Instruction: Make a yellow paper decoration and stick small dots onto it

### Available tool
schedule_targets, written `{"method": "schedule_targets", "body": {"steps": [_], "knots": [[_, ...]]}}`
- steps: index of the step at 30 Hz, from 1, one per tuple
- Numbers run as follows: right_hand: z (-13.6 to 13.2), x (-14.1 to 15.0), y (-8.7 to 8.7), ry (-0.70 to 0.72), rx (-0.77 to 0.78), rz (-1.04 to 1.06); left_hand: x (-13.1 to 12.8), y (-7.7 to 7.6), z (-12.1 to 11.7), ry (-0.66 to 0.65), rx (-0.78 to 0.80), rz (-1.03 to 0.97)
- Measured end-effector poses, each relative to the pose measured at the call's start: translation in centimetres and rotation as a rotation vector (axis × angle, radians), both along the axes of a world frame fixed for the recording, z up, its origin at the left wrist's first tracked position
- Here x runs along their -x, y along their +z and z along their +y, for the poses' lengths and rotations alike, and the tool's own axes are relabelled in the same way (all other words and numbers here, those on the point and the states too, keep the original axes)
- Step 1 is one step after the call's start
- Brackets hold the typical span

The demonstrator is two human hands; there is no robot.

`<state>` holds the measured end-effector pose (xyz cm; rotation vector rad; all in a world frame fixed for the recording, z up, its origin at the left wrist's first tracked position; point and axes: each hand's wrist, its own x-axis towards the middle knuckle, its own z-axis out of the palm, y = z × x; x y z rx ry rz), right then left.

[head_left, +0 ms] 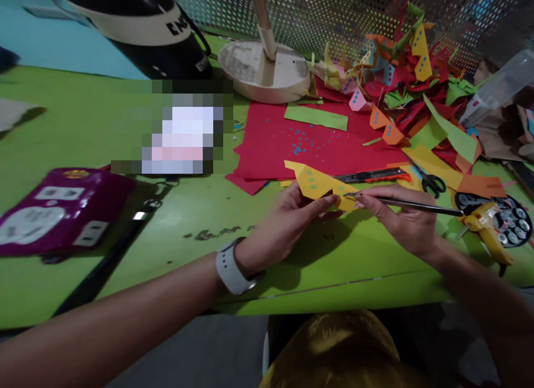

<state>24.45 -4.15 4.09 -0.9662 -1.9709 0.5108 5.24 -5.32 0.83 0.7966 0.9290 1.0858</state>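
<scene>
My left hand (286,224), with a pale watch strap at its wrist, pinches the lower edge of a yellow paper cutout (311,179). Green-blue spots run across the paper, which is held slightly above the table. Between the thumb and fingers of my right hand (403,221) is a slim, dark pen-like craft knife (417,204). Its pointed tip meets the right end of the cutout, close to my left thumb. Just behind the paper lies a black and orange box cutter (375,175). Scissors (434,183) rest to the right of it.
Red paper (267,137) bears blue scraps and a green strip (316,117). Colourful paper pieces (392,70) are heaped behind. A yellow glue gun (486,226) lies at right. On the left are a purple power strip (62,210), a blurred-out phone (183,137) and a dark tumbler (146,37).
</scene>
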Motion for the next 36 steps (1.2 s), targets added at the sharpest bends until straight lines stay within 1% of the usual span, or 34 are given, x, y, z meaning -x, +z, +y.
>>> {"method": "schedule_targets", "body": {"steps": [3,6,16,24,29,32,34,36], "knots": [[0.0,0.0,0.1,-0.008,-0.012,0.008,0.0,0.0,0.0,0.005,-0.004,0.027],[-0.1,0.1,0.3,-0.012,-0.011,0.018,0.0,0.1,0.0,0.003,0.006,0.013],[-0.1,-0.1,0.4,0.023,0.012,0.014,0.0,-0.1,0.1,-0.01,-0.013,0.021],[-0.1,-0.1,0.3,-0.031,0.044,0.058,0.0,0.1,0.1,-0.017,-0.089,0.087],[0.0,-0.1,0.4,-0.038,0.062,0.082,0.1,0.0,0.1,-0.009,-0.081,0.079],[0.4,-0.4,0.1,-0.058,0.025,0.096,0.1,-0.2,0.1,0.004,-0.068,0.065],[0.8,-0.5,-0.2,-0.052,-0.003,0.049,0.1,-0.3,0.1,0.021,-0.053,0.06],[1.1,-0.5,-0.4,-0.029,0.026,-0.061,0.0,-0.3,0.1,0.029,-0.047,0.067]]}}
